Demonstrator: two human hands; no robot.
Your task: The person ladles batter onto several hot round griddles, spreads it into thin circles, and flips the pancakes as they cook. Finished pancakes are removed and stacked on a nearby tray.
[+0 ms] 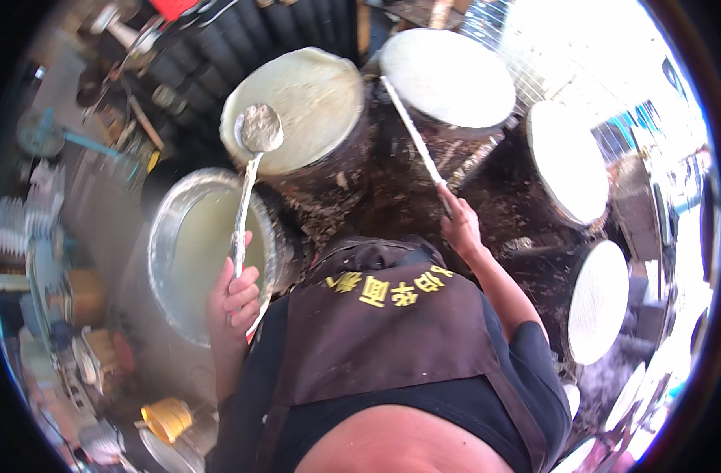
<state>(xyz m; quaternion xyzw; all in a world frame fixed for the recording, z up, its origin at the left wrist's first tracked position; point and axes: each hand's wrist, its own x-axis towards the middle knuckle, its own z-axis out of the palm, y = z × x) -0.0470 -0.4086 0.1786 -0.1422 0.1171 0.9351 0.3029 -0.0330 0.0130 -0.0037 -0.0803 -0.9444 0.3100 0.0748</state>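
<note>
My left hand [236, 293] is closed around the handle of a ladle [261, 128] crusted with white. The ladle's round bowl hangs over the near left part of a large vat [321, 87] of pale, creamy liquid and holds whitish stuff. My right hand [460, 226] grips the lower end of a long white-coated stick [412, 128]. Its far tip lies near the left edge of a second vat [451, 75], full of white liquid or paste; whether it touches the rim I cannot tell.
Beside my left forearm stands a wide metal tub [157, 251] of cloudy, yellowish liquid. Two more dark-sided vats with white tops, one farther [567, 162] and one nearer [598, 303], curve round on my right. A yellow bucket [167, 418] sits at the lower left.
</note>
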